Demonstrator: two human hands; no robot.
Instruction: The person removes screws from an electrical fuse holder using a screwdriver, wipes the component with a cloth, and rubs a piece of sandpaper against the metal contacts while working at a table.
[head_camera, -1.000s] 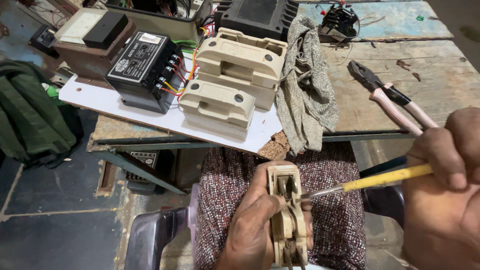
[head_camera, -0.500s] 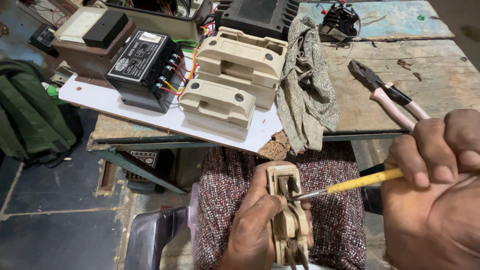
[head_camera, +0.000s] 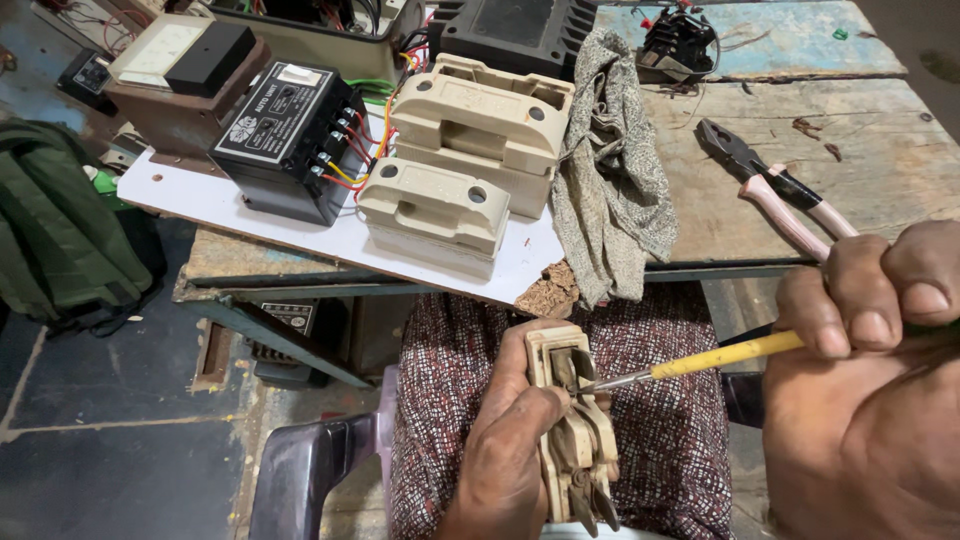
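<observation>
**Screwdriver tip set into fuse carrier, held over lap**

Head view, only cam.

- L hand (head_camera: 505, 450) wrapped round a cream fuse carrier (head_camera: 572, 430), fingers pressed shut on its side, thumb across the front. Carrier sits upright over the lap, low centre of frame, well below the bench edge. Judged: held close to the body so it is braced against the push of the tool.
- R hand (head_camera: 865, 400) closed tight on a yellow-shafted screwdriver (head_camera: 700, 362), thumb and fingers pinching the handle end. Shaft runs nearly level, right to left; metal tip sits in the carrier's upper recess, touching inside. Can't tell if it's on a screw head.
- Bench (head_camera: 880, 160) above: pink-handled pliers (head_camera: 775, 190) lie apart from R hand, near the front edge. Grey rag (head_camera: 610, 170) hangs over that edge, just above the carrier.
- White board (head_camera: 250, 210) overhangs bench on left, carries two cream fuse bases (head_camera: 460, 160) and a black relay unit (head_camera: 285, 135) w/ coloured wires.
- Room: open space betw. lap and bench edge; R elbow side open. Purple chair edge (head_camera: 310, 470) and green bag (head_camera: 60, 240) to left, well apart.
</observation>
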